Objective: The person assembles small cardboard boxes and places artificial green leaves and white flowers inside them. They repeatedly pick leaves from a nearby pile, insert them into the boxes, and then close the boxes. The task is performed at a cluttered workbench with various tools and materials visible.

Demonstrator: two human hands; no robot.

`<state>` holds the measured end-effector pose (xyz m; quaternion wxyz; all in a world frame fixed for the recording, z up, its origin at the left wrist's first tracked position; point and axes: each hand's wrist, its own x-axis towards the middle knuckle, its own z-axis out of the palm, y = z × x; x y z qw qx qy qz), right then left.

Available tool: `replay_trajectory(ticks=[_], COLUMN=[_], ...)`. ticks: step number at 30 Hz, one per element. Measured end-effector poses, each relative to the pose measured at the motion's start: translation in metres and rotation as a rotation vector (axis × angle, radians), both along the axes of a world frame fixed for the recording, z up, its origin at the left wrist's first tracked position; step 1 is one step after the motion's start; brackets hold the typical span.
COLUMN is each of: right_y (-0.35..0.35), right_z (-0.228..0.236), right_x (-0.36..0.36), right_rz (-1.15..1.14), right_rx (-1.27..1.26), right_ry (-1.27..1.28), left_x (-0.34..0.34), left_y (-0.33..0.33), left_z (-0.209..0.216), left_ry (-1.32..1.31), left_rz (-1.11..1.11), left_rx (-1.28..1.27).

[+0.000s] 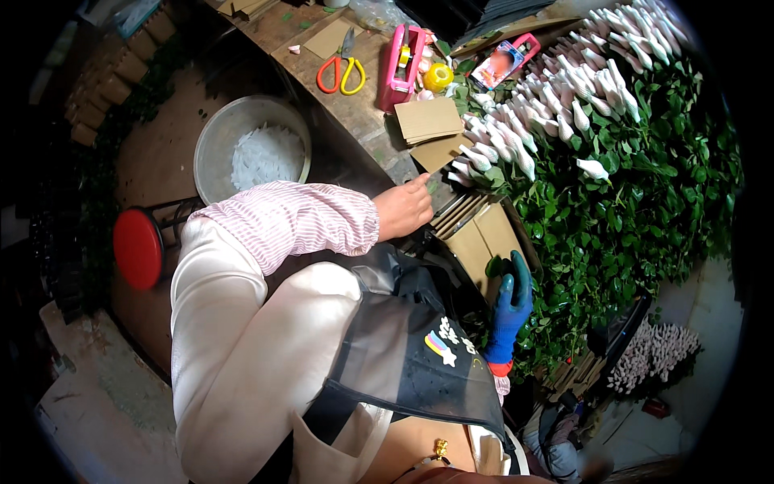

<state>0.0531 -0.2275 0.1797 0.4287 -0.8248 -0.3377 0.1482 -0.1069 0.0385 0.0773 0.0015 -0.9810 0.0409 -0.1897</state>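
Note:
My bare left hand (pixel 405 210) reaches over the table edge with its index finger stretched out, near the flat cardboard pieces (pixel 429 121). Nothing shows in its grasp. In a blue glove, my right hand (pixel 512 310) has its fingers extended and thumb apart, beside an upright stack of folded cardboard (pixel 484 242). Whether the glove touches the cardboard or the leaves is hard to tell. To the right lies a large heap of long-stemmed flowers (pixel 580 105), their heads in white sleeves, with dense green leaves (pixel 613 202).
Scissors (pixel 343 68) with red and yellow handles, a pink tape dispenser (pixel 401 68) and a yellow tape roll (pixel 438 77) lie on the wooden table (pixel 282 32). A bucket (pixel 211 153) of white pieces and a red stool (pixel 137 248) stand at left.

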Motion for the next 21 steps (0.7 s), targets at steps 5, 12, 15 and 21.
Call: replay_trajectory(ticks=[5, 12, 15, 21], right_y=[-0.002, 0.003, 0.004, -0.008], right_z=[-0.002, -0.001, 0.0, -0.013], right_x=[-0.001, -0.011, -0.016, -0.027], right_rz=[0.002, 0.014, 0.028, -0.054], right_rx=[0.023, 0.003, -0.011, 0.004], right_ry=[-0.013, 0.04, 0.027, 0.103], left_x=[0.004, 0.012, 0.018, 0.016], left_y=[0.006, 0.008, 0.013, 0.062], left_z=[-0.048, -0.062, -0.072, -0.046], left_ry=[0.143, 0.163, 0.062, -0.115], left_rz=[0.294, 0.287, 0.253, 0.347], left_rx=[-0.161, -0.33, -0.302, -0.48])
